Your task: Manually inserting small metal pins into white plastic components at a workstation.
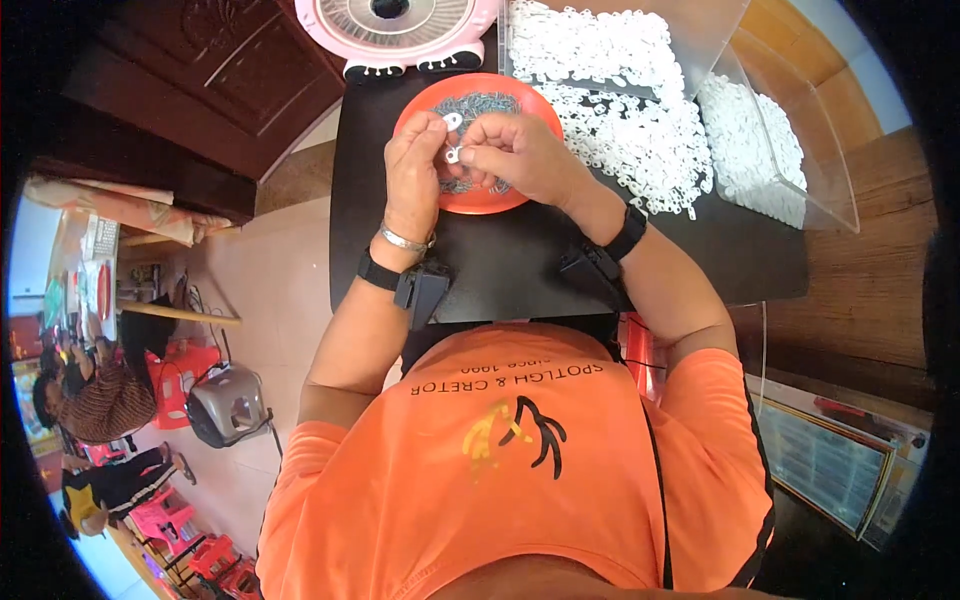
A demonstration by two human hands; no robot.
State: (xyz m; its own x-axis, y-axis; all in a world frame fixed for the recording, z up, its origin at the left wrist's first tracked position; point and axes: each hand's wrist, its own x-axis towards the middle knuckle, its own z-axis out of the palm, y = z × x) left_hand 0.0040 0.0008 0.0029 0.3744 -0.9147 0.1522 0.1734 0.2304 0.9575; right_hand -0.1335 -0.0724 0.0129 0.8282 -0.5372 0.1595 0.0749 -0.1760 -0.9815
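Observation:
Over an orange-red round dish [487, 205], my two hands are close together. My left hand [412, 175] has its thumb and fingers closed on a small white plastic piece [453, 121] with a hole in it. My right hand [535, 160] is pinched, its fingertips at another small white part [452, 156], which may belong to the same piece. Many small grey metal parts [485, 103] lie in the dish beneath my fingers; they are too small to tell the kind.
To the right, a heap of white plastic pieces [640, 140] spreads over the dark table [500, 265]. Clear bins of the same pieces stand behind [590, 45] and at the far right [755, 140]. A pink fan [395, 25] stands behind the dish. People sit off to the left.

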